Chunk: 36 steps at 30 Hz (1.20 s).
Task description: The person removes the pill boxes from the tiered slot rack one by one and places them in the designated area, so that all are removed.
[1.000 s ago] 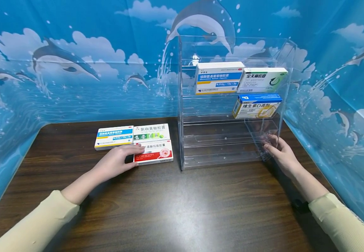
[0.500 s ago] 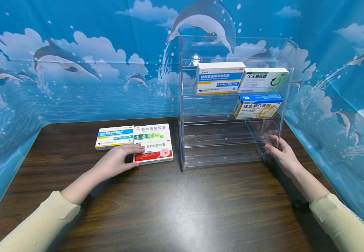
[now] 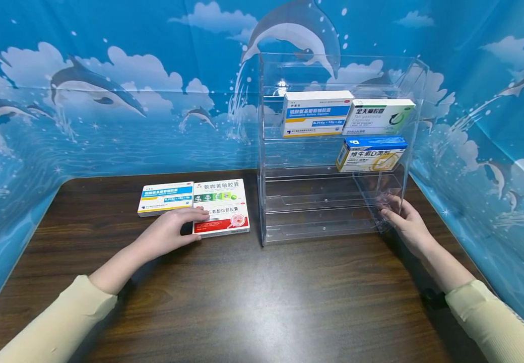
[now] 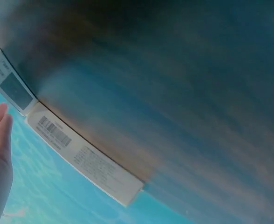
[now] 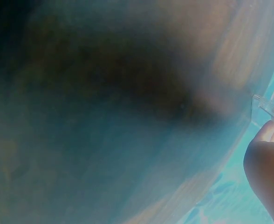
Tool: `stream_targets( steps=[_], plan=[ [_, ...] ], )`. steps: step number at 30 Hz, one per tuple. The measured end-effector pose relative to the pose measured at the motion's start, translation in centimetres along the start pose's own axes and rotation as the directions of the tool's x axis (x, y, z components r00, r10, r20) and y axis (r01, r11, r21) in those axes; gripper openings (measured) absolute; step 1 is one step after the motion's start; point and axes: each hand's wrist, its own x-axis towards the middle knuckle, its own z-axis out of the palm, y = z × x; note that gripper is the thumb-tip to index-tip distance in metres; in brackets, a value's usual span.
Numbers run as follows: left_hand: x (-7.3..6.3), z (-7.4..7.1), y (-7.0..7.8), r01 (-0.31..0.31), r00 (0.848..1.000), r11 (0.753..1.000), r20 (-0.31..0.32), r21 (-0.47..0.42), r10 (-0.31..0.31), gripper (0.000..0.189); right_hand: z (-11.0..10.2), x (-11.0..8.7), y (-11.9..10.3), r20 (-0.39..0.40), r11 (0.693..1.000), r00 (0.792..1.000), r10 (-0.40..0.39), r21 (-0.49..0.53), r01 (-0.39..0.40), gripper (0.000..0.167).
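Note:
My left hand [image 3: 164,232] rests its fingers on the left part of a red-and-white medicine box [image 3: 223,222] lying flat on the table; the thumb touches near its front left corner. In the left wrist view those fingers look straight. Behind that box lies a white-and-green medicine box [image 3: 218,191], and to the left a blue, white and yellow one [image 3: 166,198]. At the lower right side of a clear display rack [image 3: 316,233], my right hand [image 3: 409,224] grips the side panel between thumb and fingers. The right wrist view shows only part of this hand and a clear edge.
Upright on the rack's upper tiers stand another blue, white and yellow box [image 3: 316,115], a white-and-green box [image 3: 378,117] and, lower, a blue-topped box [image 3: 372,155]. A dolphin-print curtain [image 3: 121,131] encloses the back and sides of the dark wooden table [image 3: 225,302].

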Motion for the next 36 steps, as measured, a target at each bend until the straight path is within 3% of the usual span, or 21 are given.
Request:
stream_targets(
  steps=[10, 15, 25, 36],
  plan=[
    [0.6, -1.2, 1.3, 0.002, 0.997, 0.999, -0.078, -0.042, -0.006, 0.057, 0.0, -0.1, -0.1, -0.007, 0.999, 1.0, 0.025, -0.025, -0.026, 0.032],
    [1.5, -2.6, 3.0, -0.052, 0.986, 0.997, -0.162, -0.062, 0.041, 0.056, 0.0, -0.1, -0.1, -0.001, 0.999, 1.0, 0.013, -0.033, -0.013, 0.032],
    [4.3, -5.3, 7.5, -0.216, 0.921, 0.971, -0.351, -0.104, 0.167, 0.051, -0.1, 0.0, 0.0, 0.013, 1.0, 1.0, -0.002, -0.014, 0.002, 0.033],
    [8.9, -5.7, 12.7, -0.329, 0.882, 0.931, -0.405, -0.161, 0.242, 0.045, 0.1, -0.2, -0.1, 0.009, 1.0, 1.0, 0.007, -0.008, -0.007, 0.031]
  ],
)
